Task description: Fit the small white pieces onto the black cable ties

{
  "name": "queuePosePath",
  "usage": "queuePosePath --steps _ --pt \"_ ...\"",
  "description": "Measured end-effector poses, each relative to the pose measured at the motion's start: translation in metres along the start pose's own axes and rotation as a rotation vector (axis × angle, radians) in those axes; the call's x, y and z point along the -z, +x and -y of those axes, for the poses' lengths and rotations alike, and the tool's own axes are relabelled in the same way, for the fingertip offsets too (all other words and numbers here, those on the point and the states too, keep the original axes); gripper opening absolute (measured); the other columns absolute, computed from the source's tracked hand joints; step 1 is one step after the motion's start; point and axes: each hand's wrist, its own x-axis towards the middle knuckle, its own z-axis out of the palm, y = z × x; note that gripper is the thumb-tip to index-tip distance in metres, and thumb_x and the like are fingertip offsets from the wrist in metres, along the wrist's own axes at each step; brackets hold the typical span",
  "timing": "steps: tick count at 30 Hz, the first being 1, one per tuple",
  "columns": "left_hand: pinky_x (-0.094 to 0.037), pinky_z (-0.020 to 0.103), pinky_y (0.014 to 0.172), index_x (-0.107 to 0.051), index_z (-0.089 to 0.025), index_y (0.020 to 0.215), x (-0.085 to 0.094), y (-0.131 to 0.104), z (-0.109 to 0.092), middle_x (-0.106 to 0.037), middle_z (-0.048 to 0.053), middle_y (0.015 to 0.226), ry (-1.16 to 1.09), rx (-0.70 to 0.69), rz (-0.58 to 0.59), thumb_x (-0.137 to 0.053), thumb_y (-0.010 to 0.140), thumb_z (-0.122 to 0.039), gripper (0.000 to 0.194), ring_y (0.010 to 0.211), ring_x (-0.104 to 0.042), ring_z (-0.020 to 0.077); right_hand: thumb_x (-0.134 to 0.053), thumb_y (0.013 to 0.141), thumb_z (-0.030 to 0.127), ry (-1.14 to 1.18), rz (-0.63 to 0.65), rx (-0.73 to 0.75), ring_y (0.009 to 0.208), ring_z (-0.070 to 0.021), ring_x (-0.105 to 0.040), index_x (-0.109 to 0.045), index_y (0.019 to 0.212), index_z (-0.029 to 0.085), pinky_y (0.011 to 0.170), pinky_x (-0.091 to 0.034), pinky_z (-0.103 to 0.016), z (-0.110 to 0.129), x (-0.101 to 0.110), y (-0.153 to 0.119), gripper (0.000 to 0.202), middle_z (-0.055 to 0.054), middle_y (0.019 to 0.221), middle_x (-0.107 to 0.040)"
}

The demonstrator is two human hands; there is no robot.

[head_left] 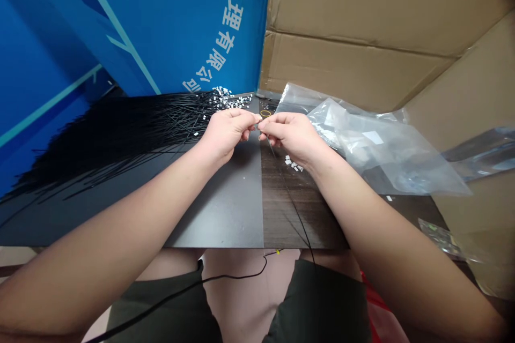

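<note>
Both hands meet above the middle of the table, fingertips almost touching. My right hand point(290, 131) pinches the upper end of a thin black cord point(295, 206), which hangs down over the table's front edge. My left hand point(231, 131) is closed in a pinch at the same spot; whatever lies between its fingertips is too small to make out. Behind and left of the hands lies a big bundle of black cords point(120, 128) with small white pieces point(229, 99) at its right end. More white pieces point(293, 163) lie just below my right hand.
Clear plastic bags point(374, 144) cover the table's right side, and a small bag point(438, 238) lies at its right edge. A yellow ring point(265, 114) is behind the hands. A blue panel point(181, 21) and cardboard point(354, 5) stand behind. A black cable point(225, 277) crosses below the table edge.
</note>
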Motion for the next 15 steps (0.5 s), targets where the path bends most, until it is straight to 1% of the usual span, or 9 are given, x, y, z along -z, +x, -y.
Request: queuePosePath --steps 4,6,8,10,12,13,15 --pt "-0.036 0.025 0.053 -0.068 -0.016 0.060 -0.002 -0.001 0.001 -0.059 -0.001 0.059 0.020 -0.034 -0.019 -0.078 0.067 -0.020 0.013 0.054 -0.048 0.0088 -0.078 0.078 0.016 -0.007 -0.023 0.016 0.053 -0.0076 -0.052 -0.072 0.068 0.017 0.053 -0.042 -0.023 -0.002 -0.003 -0.001 0.011 -0.001 0.066 -0.072" --pt "-0.037 0.026 0.054 -0.070 -0.016 0.062 -0.002 -0.001 0.001 -0.060 -0.001 0.059 0.026 -0.042 -0.019 -0.078 0.067 -0.019 0.010 0.054 -0.049 0.0091 -0.079 0.079 0.017 -0.008 -0.028 0.013 0.054 -0.0078 -0.052 -0.073 0.069 0.017 0.053 -0.043 -0.024 -0.003 -0.004 -0.001 0.012 -0.002 0.067 -0.072" --pt "-0.037 0.026 0.054 -0.070 -0.016 0.062 -0.001 -0.001 0.000 -0.059 -0.001 0.059 0.026 -0.047 -0.022 -0.077 0.068 -0.020 0.010 0.054 -0.049 0.0090 -0.082 0.081 0.024 -0.013 -0.005 0.015 0.054 -0.0084 -0.053 -0.075 0.073 0.017 0.054 -0.044 -0.024 -0.005 -0.002 0.001 0.013 -0.003 0.070 -0.075" --pt "-0.036 0.026 0.052 -0.067 -0.016 0.061 0.001 0.000 -0.002 -0.058 -0.001 0.059 0.025 -0.031 -0.019 -0.077 0.070 -0.022 0.015 0.052 -0.049 0.0089 -0.081 0.086 0.036 -0.054 0.017 0.043 0.056 -0.0093 -0.056 -0.076 0.077 0.017 0.055 -0.046 -0.026 -0.007 0.002 0.004 0.021 -0.005 0.076 -0.077" --pt "-0.034 0.027 0.051 -0.064 -0.016 0.060 0.003 0.002 -0.004 -0.055 -0.002 0.057 0.033 0.004 -0.006 -0.079 0.071 -0.024 0.019 0.050 -0.048 0.0087 -0.077 0.091 0.044 -0.147 -0.006 0.110 0.060 -0.0112 -0.060 -0.078 0.084 0.018 0.060 -0.050 -0.028 -0.010 0.008 0.008 0.027 -0.006 0.081 -0.078" --pt "-0.032 0.027 0.050 -0.063 -0.016 0.061 0.005 0.003 -0.005 -0.054 -0.002 0.057 0.039 0.023 0.007 -0.080 0.071 -0.024 0.021 0.050 -0.047 0.0085 -0.075 0.093 0.043 -0.204 -0.031 0.160 0.063 -0.0129 -0.064 -0.079 0.089 0.018 0.063 -0.053 -0.030 -0.011 0.012 0.009 0.026 -0.005 0.083 -0.079" --pt "-0.031 0.027 0.050 -0.064 -0.016 0.062 0.008 0.005 -0.006 -0.052 -0.003 0.058 0.052 0.048 0.039 -0.081 0.071 -0.025 0.021 0.049 -0.046 0.0078 -0.074 0.093 0.036 -0.313 -0.058 0.271 0.075 -0.0170 -0.070 -0.081 0.103 0.020 0.073 -0.058 -0.034 -0.012 0.017 0.012 0.020 -0.005 0.090 -0.081"
